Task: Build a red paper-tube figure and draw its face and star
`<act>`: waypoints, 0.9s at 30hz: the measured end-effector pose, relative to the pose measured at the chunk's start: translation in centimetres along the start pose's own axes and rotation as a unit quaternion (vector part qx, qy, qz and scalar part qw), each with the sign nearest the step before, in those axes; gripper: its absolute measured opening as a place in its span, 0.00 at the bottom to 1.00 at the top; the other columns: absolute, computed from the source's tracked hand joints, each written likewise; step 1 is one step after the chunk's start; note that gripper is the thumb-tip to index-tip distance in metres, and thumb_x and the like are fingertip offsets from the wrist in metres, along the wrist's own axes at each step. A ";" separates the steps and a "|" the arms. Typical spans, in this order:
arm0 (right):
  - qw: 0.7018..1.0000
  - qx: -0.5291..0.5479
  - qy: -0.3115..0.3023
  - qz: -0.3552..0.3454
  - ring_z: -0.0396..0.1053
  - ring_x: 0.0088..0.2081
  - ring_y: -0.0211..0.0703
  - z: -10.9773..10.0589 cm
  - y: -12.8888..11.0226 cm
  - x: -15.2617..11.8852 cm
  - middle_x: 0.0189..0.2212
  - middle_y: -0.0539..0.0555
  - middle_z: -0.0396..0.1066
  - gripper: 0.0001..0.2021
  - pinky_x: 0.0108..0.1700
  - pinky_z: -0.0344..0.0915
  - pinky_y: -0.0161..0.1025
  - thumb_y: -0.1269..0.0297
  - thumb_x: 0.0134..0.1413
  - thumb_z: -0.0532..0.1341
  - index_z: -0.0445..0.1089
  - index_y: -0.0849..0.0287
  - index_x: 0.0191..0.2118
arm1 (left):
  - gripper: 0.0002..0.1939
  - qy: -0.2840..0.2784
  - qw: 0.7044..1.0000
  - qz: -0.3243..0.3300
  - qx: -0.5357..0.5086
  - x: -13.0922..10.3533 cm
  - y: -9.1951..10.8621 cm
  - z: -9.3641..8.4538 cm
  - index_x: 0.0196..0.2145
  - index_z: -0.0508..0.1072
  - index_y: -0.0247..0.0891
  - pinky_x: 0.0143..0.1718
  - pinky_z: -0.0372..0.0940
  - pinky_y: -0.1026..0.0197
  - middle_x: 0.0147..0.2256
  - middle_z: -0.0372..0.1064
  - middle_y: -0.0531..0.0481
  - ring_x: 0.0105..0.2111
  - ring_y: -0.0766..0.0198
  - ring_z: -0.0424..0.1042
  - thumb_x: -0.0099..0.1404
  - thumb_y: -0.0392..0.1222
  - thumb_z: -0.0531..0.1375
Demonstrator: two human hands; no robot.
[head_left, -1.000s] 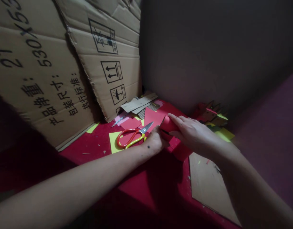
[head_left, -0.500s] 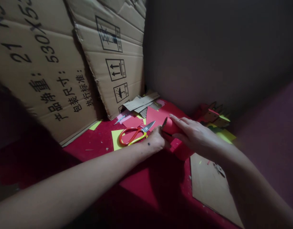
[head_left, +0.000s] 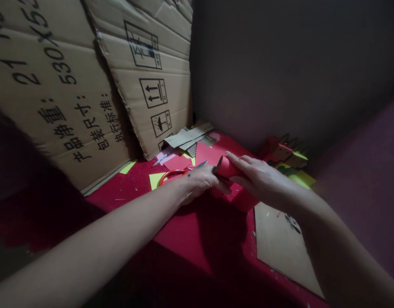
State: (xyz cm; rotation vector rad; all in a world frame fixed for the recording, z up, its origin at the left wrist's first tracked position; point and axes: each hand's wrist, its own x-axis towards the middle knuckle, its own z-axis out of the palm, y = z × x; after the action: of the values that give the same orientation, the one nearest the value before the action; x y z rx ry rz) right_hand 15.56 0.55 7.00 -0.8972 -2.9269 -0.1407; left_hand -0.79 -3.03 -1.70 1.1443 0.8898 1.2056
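Red paper curves into a roll (head_left: 228, 167) with a dark left end, lying between my two hands above the red-covered table (head_left: 190, 239). My left hand (head_left: 203, 182) is at that left end, its thumb up against the rim and its fingers reaching beneath the roll. Over the roll's right part lies my right hand (head_left: 259, 175), fingers along the top and thumb at the near side. More red paper (head_left: 245, 200) hangs below the roll. Scissors with red and yellow handles (head_left: 166, 174) rest beyond my left wrist, which partly covers them.
Large cardboard panels (head_left: 148, 94) stand at the back left. Cardboard strips (head_left: 190, 136) and paper scraps lie behind the scissors. A flat board (head_left: 280, 248) sits at the right front. A cardboard piece with yellow and green paper (head_left: 289, 160) is near the dark wall.
My left hand has turned and its fingers have loosened and stretched along the roll's underside. Its wrist now covers more of the scissors. My right hand stays on the roll.
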 end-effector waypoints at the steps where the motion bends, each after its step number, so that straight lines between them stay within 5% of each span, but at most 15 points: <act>1: 1.000 0.004 0.001 0.000 0.70 0.53 0.61 0.0 0.0 0.0 0.53 0.65 0.71 0.28 0.53 0.68 0.55 0.58 0.67 0.53 0.54 0.56 0.70 | 0.12 -0.001 1.000 0.002 0.000 0.1 0.0 0.0 0.26 0.74 0.36 0.29 0.63 0.61 0.24 0.70 0.53 0.26 0.63 0.68 0.40 0.28 0.68; 22: 1.000 -0.012 0.011 -0.005 0.72 0.49 0.58 0.0 -0.4 0.0 0.51 0.63 0.73 0.25 0.51 0.68 0.54 0.59 0.69 0.48 0.57 0.56 0.68 | 0.13 0.012 1.000 -0.008 -0.018 0.1 0.3 0.5 0.27 0.76 0.37 0.28 0.62 0.60 0.24 0.70 0.53 0.25 0.64 0.66 0.41 0.26 0.65; 27: 1.000 -0.018 0.005 -0.006 0.70 0.55 0.60 -0.3 -0.4 -0.1 0.54 0.61 0.73 0.26 0.59 0.62 0.60 0.57 0.69 0.50 0.55 0.53 0.70 | 0.19 0.009 0.999 -0.015 -0.026 -0.5 0.7 0.3 0.32 0.78 0.36 0.30 0.63 0.60 0.26 0.71 0.52 0.27 0.62 0.68 0.40 0.25 0.64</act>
State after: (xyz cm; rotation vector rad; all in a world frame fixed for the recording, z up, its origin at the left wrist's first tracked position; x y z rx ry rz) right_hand 15.41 0.18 7.29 -0.8802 -2.9309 -0.1975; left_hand -0.77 -3.60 -1.00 1.0756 0.8815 1.2102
